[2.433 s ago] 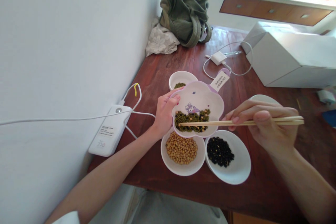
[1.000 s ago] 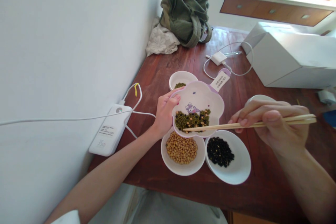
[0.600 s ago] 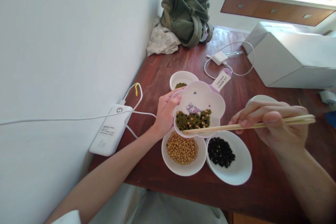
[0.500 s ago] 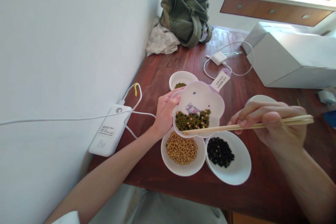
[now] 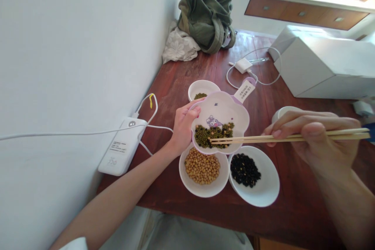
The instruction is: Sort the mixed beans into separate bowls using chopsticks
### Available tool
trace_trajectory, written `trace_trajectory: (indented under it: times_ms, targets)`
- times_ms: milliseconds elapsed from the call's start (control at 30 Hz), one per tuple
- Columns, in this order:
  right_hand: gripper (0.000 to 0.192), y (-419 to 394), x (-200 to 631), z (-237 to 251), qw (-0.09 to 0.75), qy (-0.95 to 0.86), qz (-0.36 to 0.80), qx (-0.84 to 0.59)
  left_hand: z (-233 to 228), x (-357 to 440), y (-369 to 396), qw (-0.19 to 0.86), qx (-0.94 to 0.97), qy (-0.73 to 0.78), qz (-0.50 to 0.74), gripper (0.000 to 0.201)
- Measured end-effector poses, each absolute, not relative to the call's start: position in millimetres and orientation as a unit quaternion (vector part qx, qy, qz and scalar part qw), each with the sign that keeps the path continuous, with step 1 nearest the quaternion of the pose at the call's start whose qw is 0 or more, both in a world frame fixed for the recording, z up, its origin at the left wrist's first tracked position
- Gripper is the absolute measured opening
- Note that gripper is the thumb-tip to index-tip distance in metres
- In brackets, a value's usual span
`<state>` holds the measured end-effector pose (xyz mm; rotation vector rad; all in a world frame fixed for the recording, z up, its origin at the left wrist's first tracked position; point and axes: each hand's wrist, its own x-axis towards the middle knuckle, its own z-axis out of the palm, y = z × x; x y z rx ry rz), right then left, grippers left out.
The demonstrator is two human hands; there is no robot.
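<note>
Left hand (image 5: 183,127) grips tilted flower dish (image 5: 219,111); right hand (image 5: 313,138) pinches chopsticks (image 5: 263,138), tips in mixed beans (image 5: 213,134). Soybean bowl (image 5: 203,187) and black-bean bowl (image 5: 263,195) part-filled; plenty left unsorted.

Both forearms are bare. A white sleeve edge (image 5: 74,243) shows on the left arm. Grey garment (image 5: 187,234) covers the lap.

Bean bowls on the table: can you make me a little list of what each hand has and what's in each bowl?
left hand: grips the flower-shaped dish by its rim, tilted
right hand: holds chopsticks, tips over the mixed beans
near left bowl: yellow beans
near right bowl: black beans
far bowl: a few green beans
table: reddish wood
</note>
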<state>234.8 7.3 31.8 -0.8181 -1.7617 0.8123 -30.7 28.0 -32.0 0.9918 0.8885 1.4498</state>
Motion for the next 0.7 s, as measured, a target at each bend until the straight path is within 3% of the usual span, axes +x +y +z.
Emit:
trace_trajectory:
  times_ms: [700]
  targets:
    - [0.029, 4.7, 233.1, 33.4, 0.474, -0.747, 0.327, -0.333, -32.5, -30.8, 28.7, 0.557, 0.422, 0.368, 0.613, 0.03]
